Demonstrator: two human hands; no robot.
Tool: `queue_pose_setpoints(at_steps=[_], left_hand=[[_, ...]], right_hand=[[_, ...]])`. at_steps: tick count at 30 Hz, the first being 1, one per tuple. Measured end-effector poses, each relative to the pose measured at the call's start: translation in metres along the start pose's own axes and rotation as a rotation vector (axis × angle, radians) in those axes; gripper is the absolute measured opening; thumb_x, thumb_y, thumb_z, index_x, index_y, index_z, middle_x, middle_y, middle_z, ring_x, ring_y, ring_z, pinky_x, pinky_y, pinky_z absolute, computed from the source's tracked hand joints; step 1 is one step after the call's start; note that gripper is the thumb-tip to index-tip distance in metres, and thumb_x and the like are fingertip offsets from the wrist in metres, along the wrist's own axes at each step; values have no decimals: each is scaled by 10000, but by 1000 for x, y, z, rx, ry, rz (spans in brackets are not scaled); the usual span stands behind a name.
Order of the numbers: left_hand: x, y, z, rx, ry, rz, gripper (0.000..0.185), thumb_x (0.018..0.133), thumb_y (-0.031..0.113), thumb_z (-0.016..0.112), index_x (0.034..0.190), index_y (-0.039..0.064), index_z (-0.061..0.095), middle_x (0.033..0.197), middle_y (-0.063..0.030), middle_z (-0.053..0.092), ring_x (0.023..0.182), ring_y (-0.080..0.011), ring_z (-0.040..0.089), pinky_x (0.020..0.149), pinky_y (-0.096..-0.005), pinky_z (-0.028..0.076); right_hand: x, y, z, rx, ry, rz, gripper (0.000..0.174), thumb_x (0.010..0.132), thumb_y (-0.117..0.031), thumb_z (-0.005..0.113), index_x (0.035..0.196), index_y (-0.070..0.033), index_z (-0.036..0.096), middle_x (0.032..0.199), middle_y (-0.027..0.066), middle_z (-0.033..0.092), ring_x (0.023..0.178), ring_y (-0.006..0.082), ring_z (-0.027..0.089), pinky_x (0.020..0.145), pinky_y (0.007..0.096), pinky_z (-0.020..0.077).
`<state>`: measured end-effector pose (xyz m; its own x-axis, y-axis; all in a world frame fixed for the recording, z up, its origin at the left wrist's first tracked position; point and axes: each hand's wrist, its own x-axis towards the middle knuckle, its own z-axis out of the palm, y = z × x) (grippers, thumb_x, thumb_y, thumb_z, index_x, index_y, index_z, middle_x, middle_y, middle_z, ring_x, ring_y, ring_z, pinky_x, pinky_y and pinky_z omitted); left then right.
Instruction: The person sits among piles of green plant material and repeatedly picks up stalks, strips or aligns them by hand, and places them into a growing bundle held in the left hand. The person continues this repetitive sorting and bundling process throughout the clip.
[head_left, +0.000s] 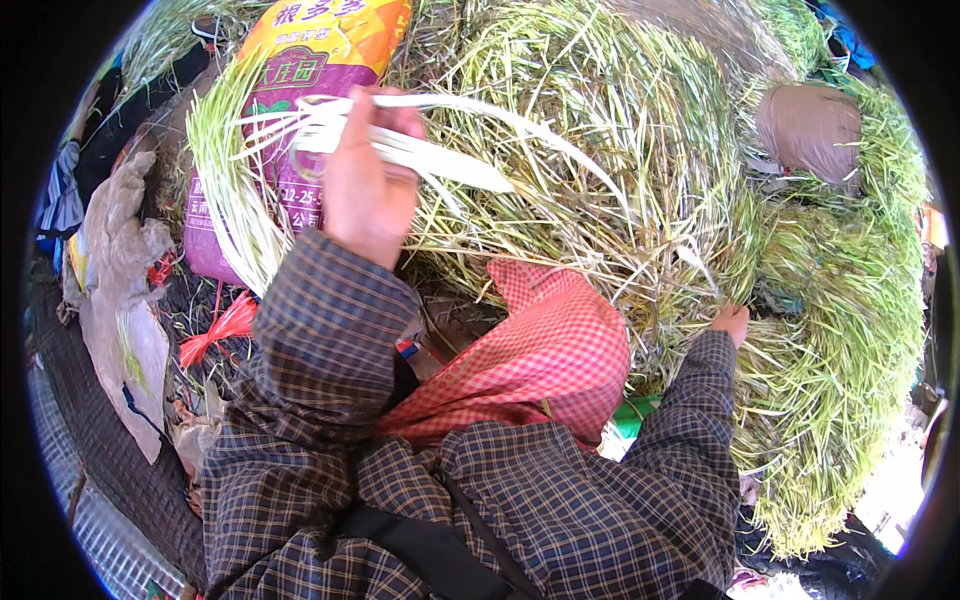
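My left hand (371, 187) is raised over a purple and yellow printed sack (349, 56), its fingers closed around a small bunch of long stalks. The bunch's white stems (450, 161) point right, while its pale green leaves (225, 187) droop over the sack's left side. Out to the right, my right hand (731, 322) pinches a thin whitish stalk (697, 262) at the edge of a large heap of green and straw-coloured stalks (585, 150). Its fingertips are small in view. A red-and-white checked cloth (540, 345) covers my lap.
More green stalks (825, 337) are piled along the right. A brown rounded bundle (810, 131) rests among them. Red plastic strings (221, 330) lie left of my sleeve, near a dirty pale plastic sheet (124, 337). Part of another person's dark clothing (112, 142) shows at upper left.
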<state>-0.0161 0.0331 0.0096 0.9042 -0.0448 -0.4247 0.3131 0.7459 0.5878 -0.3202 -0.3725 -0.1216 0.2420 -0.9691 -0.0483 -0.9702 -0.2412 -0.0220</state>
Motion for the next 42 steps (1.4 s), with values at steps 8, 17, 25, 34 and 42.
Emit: queue_pose_setpoints(at_steps=[8,17,25,34,42], left_hand=[[-7,-9,1,155,-233,-277,162,876,176,428,923,28,473,853,-84,551,737,-156,543,608,-252,465],[-3,-13,6,77,-221,-239,211,886,155,405,1052,31,441,899,-86,546,749,-134,531,629,-225,455],[-51,-54,-14,427,-440,-545,405,854,149,457,1216,9,339,1072,-134,508,955,-176,506,726,-243,433],[-34,-46,-19,218,-173,-423,148,894,148,358,954,41,441,718,-25,472,815,-174,541,727,-310,455],[-70,-47,-40,262,-232,-834,166,855,164,472,983,59,465,624,12,412,527,-91,421,475,-225,387]], right_hand=[[-82,-148,-96,693,-188,-456,428,818,-86,454,1223,8,352,1187,171,444,1096,255,436,925,342,357],[-149,-185,-75,693,-1068,-897,214,844,-156,453,1001,-22,513,695,51,545,606,121,523,566,256,436],[-189,-199,-95,526,-702,-1057,153,830,-177,497,905,-44,502,659,92,542,566,185,536,502,299,417],[-138,-172,-108,1188,-998,-640,368,831,-143,465,1168,-11,397,642,-13,487,565,61,435,520,184,383],[-125,-226,-32,423,-620,-956,252,841,-200,426,987,-33,547,977,120,562,919,221,527,828,324,399]])
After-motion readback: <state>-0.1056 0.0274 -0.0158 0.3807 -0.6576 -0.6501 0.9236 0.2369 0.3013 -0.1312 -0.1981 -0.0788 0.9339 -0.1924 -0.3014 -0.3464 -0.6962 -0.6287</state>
